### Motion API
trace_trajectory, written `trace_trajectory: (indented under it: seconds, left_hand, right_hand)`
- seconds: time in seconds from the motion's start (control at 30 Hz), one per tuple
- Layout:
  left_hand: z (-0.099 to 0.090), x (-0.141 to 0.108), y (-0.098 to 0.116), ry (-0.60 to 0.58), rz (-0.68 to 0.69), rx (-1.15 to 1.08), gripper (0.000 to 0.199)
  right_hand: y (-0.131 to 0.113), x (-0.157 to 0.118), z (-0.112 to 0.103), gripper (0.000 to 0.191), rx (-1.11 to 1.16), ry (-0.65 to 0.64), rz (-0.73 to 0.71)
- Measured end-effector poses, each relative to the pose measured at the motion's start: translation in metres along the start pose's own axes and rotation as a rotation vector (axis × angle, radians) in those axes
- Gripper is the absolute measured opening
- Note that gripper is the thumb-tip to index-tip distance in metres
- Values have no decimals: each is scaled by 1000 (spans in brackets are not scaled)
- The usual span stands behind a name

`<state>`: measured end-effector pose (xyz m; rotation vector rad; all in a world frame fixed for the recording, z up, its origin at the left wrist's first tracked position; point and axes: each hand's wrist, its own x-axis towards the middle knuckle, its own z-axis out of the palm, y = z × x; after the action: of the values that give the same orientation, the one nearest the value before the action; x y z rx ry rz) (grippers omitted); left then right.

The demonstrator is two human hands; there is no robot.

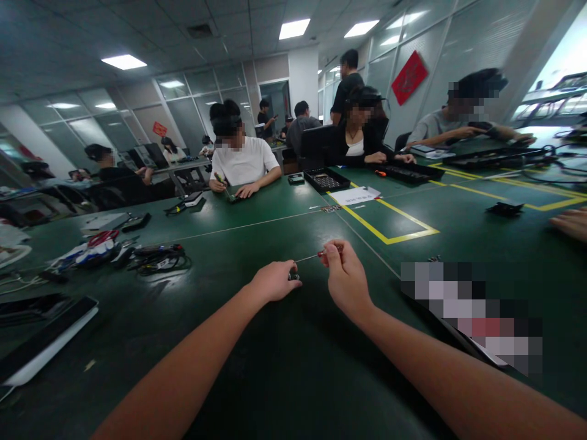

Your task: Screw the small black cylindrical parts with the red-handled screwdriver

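Observation:
Over the green table (257,330), my right hand (346,278) is closed round the red handle of a thin screwdriver (308,258). The metal shaft points left, and its end reaches the fingers of my left hand (275,281). My left hand is closed on a small dark part (293,277), which shows only partly between thumb and fingers. What that part is cannot be made out. The tip of the screwdriver is hidden at my left fingers.
Bundled black cables (160,260) and a black-and-white flat device (50,342) lie to the left. At the right is a partly blurred flat object (463,318). Across the table are a black tray (326,180), yellow tape (408,235) and seated people, one in a white shirt (250,162).

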<state>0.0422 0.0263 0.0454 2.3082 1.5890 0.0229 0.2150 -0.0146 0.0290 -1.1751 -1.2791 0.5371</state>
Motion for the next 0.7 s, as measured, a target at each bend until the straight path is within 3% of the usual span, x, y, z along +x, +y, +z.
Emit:
trace_trajectory:
  seconds: [0.17, 0.4, 0.6, 0.7]
  left_hand:
    - [2, 2, 2, -17, 35, 7, 18]
    - [4, -4, -29, 173, -16, -242, 17]
    - [-6, -20, -70, 174, -125, -678, 31]
    - [-14, -42, -91, 271, -220, -966, 34]
  right_hand:
    - [-1, 0, 0, 27, 2, 1, -7]
    - [-1, 0, 0, 26, 17, -18, -11]
    - [2, 0, 0, 27, 32, -37, 0]
    - [2, 0, 0, 27, 27, -43, -1]
